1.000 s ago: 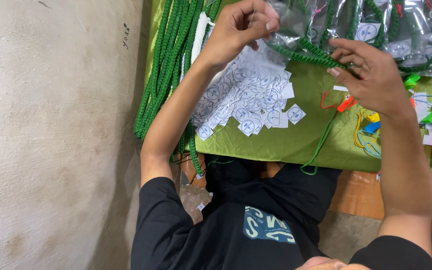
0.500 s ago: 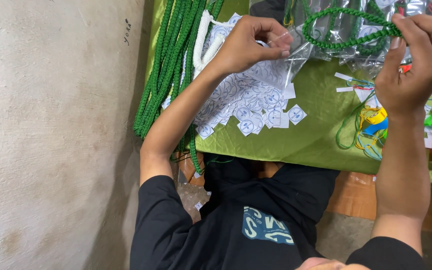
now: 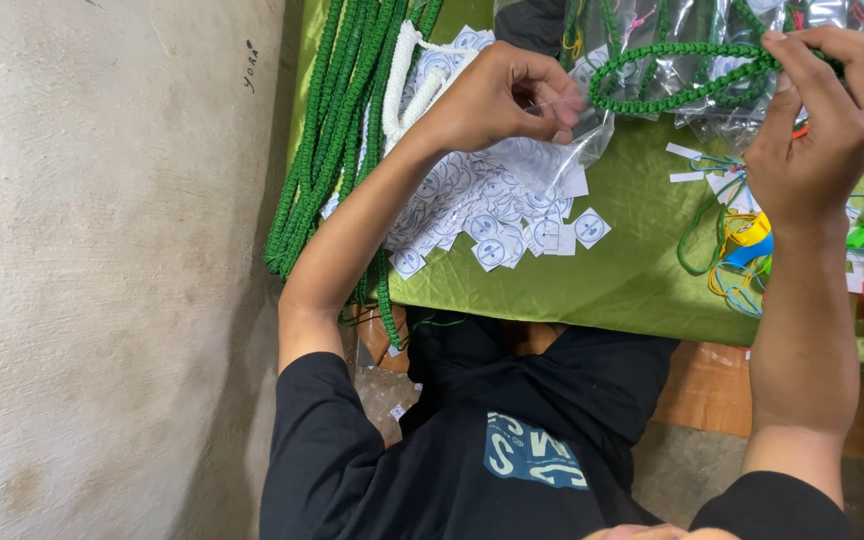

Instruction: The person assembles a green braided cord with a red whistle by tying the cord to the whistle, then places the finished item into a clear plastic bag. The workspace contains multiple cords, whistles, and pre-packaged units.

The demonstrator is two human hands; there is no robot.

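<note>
Both hands work above the green worktop: right hand clamped on a braided green cord, left hand pinching a clear bag (soft, light, probably slippery; best gripped at its mouth).

Person seen from above wearing a black short-sleeved T-shirt with a pale teal-and-white printed patch on the chest; both forearms bare, no rings, watch or gloves on either hand
</note>
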